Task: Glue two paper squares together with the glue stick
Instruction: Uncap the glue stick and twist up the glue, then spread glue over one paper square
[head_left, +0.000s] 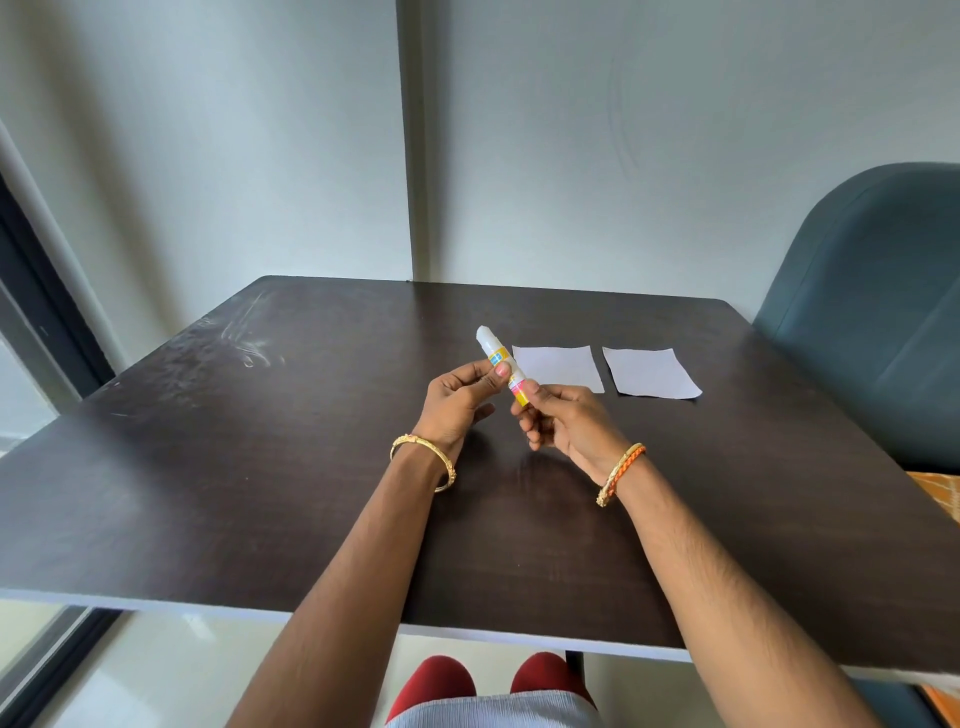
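Observation:
Both hands hold a glue stick (497, 358) above the middle of the dark table (311, 467). It is white with a yellow and pink label, tilted, its white cap end pointing up and away. My left hand (462, 400) pinches its middle with thumb and fingers. My right hand (561, 421) grips its lower pink end. Two white paper squares lie flat on the table beyond my right hand: one square (558, 368) just behind the stick, the other square (652, 373) to its right, a small gap between them.
A dark teal chair (872, 312) stands against the table's right side. Grey walls rise directly behind the table's far edge. A window frame (47, 291) runs along the left. My knees show under the near edge.

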